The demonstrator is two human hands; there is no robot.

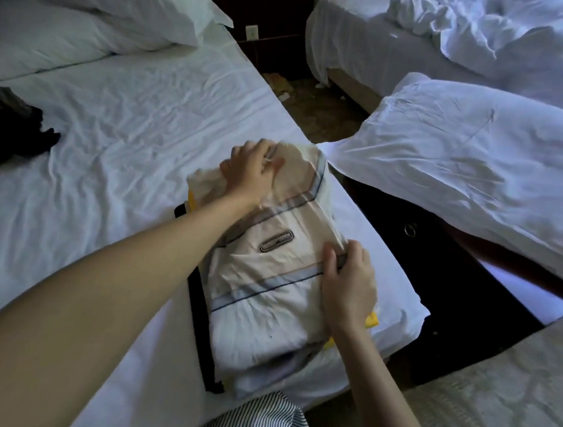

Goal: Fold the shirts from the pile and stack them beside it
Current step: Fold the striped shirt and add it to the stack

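1. Cream cotton with pale blue stripes is what we're holding. Our left hand (246, 173) is reached out to the far end of the cream shirt (266, 280), fingers bent down into the cloth and gripping that edge. It's a bit blurry, so take the exact grip loosely.
2. Our right hand (349, 283) is on the near right edge, thumb and curled fingers pinching the folded side.
3. Pose-wise, the left arm is stretched long across the frame with the wrist nearly straight. The right arm comes up short from below, with the wrist cocked inward over the fold.
4. Handling guess: the shirt looks light, floppy and wrinkly, with zero stiffness, so it'll sag wherever we don't support it. It seems best to hold it at the folded edges or corners, not the middle, and to press it flat rather than lift it.
5. The shirt lies folded on top of the stack (257, 379), with black and yellow layers peeking out underneath, at the near right corner of the bed (106, 162).
6. Further out, the dark pile (2, 131) sits at the left edge, well apart from the stack.
7. Pillows (68, 20) are at the head of the bed, a second bed (495, 44) is across the gap, and some striped cloth (259, 424) is at the bottom.
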